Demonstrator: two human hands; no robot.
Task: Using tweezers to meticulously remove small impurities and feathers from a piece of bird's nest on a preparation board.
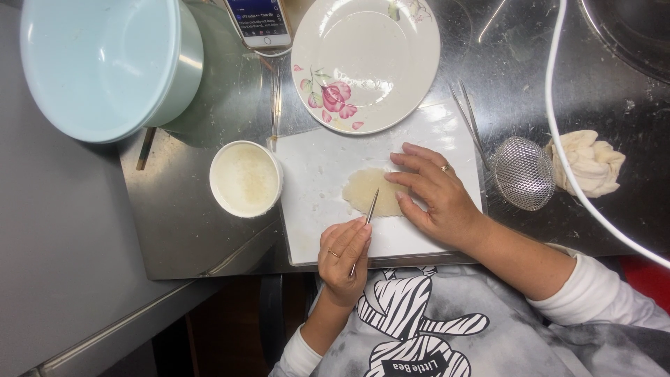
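A pale, flat, translucent piece (359,190) lies on a white board (314,216) on a steel counter. My right hand (436,195), with a ring on one finger, rests flat on the piece's right side, fingers spread. My left hand (344,257), also ringed, pinches thin metal tweezers (371,208) whose tip touches the middle of the piece. Both arms are in white sleeves above a grey printed shirt.
A white cup of cloudy liquid (246,179) stands left of the board. Behind are a floral plate (366,63), a light blue bowl (98,63) and a phone (258,21). A mesh strainer (522,173), a crumpled cloth (590,164), a white cable (558,132) and spare tweezers (469,126) lie at the right.
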